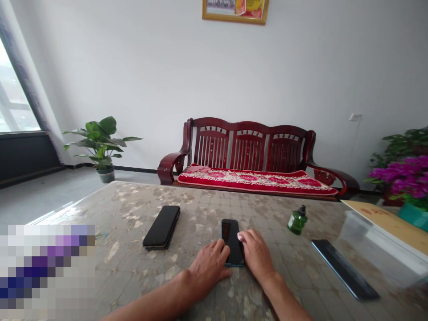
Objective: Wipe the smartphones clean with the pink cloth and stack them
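A dark smartphone [233, 235] lies flat on the table between my two hands, its far end pointing away from me. My left hand [211, 263] is closed, with bent fingers against the phone's left edge and lower screen. At the phone's right edge is my right hand [257, 255], its fingers curled together and their tips over the screen. Something small and whitish shows at those fingertips; whether it is a nail or a held thing is unclear. Farther left rests a stack of black phones [162, 226].
The table [127, 276] has a patterned cover. To the right stand a green pump bottle [297, 220], a long dark flat object [344, 269] and a clear plastic box [364, 243] under a tan folder [391, 223]. Beyond are a wooden bench [249, 147] and a potted plant [105, 142].
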### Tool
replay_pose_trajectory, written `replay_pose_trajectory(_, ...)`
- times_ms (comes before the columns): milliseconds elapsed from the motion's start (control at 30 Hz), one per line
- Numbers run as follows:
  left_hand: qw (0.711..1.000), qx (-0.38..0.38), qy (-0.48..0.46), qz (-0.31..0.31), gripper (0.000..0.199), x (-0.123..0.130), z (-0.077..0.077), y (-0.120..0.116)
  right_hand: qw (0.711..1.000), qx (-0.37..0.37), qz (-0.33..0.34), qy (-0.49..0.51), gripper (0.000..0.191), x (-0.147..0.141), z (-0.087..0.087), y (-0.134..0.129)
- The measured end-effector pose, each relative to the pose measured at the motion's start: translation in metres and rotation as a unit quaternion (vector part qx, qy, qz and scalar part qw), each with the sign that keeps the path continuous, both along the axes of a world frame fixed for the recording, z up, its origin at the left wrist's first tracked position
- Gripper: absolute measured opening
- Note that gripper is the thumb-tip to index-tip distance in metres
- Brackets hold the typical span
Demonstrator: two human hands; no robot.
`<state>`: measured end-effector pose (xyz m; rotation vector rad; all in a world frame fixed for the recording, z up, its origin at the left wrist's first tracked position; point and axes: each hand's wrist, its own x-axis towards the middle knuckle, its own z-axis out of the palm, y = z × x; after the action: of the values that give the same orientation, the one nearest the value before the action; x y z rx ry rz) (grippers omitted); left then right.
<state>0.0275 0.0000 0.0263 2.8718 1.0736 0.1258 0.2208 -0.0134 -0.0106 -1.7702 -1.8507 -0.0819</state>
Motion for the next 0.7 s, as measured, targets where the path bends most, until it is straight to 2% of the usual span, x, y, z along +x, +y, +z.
replay_pose_trajectory(167, 0.998, 0.048, 0.022, -0.016, 0.039, 0.007, -0.002, 0.007, 1.000, 0.001, -0.011, -0.007, 0.022, -0.002, 0.003, 0.000)
replay_pose_trajectory(400, 0.997, 0.070, 0.039, -0.024, 0.030, 0.018, -0.007, 0.012, 0.999, 0.007, -0.024, 0.024, 0.019, -0.001, 0.002, 0.002)
replay_pose_trajectory(533, 0.994, 0.086, 0.047, -0.037, 0.028, 0.016, -0.013, 0.007, 0.996, 0.009, -0.031, 0.081, 0.020, -0.004, 0.002, 0.003)
replay_pose_trajectory(700, 0.991, 0.122, 0.033, -0.032, 0.044, 0.010, -0.025, 0.005, 0.979, 0.015, -0.033, 0.201, 0.019, -0.012, 0.000, 0.004)
